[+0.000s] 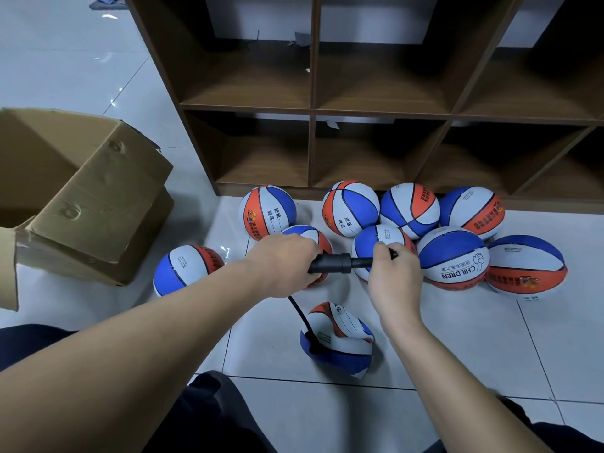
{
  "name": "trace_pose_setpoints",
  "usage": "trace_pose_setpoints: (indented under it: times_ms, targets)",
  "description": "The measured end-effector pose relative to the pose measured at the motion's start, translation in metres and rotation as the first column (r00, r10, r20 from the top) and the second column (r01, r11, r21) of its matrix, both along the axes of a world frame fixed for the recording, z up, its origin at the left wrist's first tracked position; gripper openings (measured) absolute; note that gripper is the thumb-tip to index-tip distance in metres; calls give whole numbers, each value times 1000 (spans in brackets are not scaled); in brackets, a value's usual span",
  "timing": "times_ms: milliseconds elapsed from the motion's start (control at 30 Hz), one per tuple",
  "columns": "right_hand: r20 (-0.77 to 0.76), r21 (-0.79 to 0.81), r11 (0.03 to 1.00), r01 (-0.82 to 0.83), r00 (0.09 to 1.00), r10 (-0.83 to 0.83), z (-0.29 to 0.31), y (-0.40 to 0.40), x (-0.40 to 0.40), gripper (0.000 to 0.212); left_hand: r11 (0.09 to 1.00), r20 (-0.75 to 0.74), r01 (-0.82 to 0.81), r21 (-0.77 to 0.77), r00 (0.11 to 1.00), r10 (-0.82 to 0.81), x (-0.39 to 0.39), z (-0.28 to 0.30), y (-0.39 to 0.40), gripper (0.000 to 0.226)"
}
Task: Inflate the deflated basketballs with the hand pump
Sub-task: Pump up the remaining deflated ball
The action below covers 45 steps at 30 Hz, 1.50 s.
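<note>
We grip the hand pump (pixel 340 263) barrel in our left hand (pixel 281 266) and its handle in our right hand (pixel 395 276); its hose runs to the crumpled basketball (pixel 343 341) nearest us. Eight round balls (pixel 454 256) wait farther off, seemingly done.

pump (pixel 340 263): matt black plastic | balls (pixel 454 256): smooth rubbery panels | box (pixel 81 197): dented brown cardboard | shelf (pixel 313 106): dark wood-look laminate | floor (pixel 457 348): glossy pale tile

black pump (pixel 340 263) horizontal, hose (pixel 299 310) into crumpled basketball (pixel 343 338)
</note>
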State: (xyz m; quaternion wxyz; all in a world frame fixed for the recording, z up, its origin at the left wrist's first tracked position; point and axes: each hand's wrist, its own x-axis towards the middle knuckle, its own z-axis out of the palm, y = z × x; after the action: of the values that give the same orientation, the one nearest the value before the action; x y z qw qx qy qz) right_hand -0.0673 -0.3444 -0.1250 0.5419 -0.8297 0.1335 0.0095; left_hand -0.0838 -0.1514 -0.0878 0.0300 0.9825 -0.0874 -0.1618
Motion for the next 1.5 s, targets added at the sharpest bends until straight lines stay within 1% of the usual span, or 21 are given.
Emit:
trace_pose_setpoints:
  times_ms: [167,300,433,567,633,733,767,833,933,1033,1100,1233,1333,1500]
  targets:
    - [-31,7,995,-101,994,101,3,10,-10,37,999,44,18,-26,999,-17,-2,2,-8,18]
    - [-42,36,992,-118,992,119,5,17,-16,42,999,34,35,-31,999,-34,-1,-1,-6,19]
    - [-44,28,989,-147,988,148,6,15,-9,38,998,25,21,-55,999,-20,2,-4,-1,19]
    - [-74,141,977,-158,983,169,11,9,1,31,991,16,-19,-129,1000,21,4,-4,0,28]
    - [-82,169,977,-129,986,144,15,1,8,30,988,-11,-41,-152,999,40,5,-4,2,27]
    - [-121,219,976,-3,992,30,22,-21,22,24,988,-38,-62,-139,998,58,5,-6,6,27]
    - [-137,245,968,48,990,-15,25,-30,27,22,989,-39,-67,-129,997,63,5,-6,8,30]
    - [-156,281,951,125,984,-83,28,-48,35,23,991,-28,-77,-113,997,75,6,-6,11,32]
    - [-149,309,935,173,980,-133,29,-57,38,19,994,8,-66,-90,998,67,7,-4,8,32]
    - [-68,225,950,214,977,-204,25,-48,34,26,996,26,-61,-62,998,62,8,-6,5,30]
    - [-14,168,963,211,977,-211,22,-40,30,30,997,31,-69,-38,997,71,7,-7,5,27]
    - [15,115,983,146,989,-149,17,-25,21,29,997,39,-72,-36,997,73,3,-11,7,14]
    - [30,80,995,63,997,-66,15,-13,16,27,995,38,-86,-49,995,88,0,-13,7,14]
    - [13,57,998,-27,1000,27,17,2,6,33,993,23,-93,-66,995,95,-1,-11,3,14]
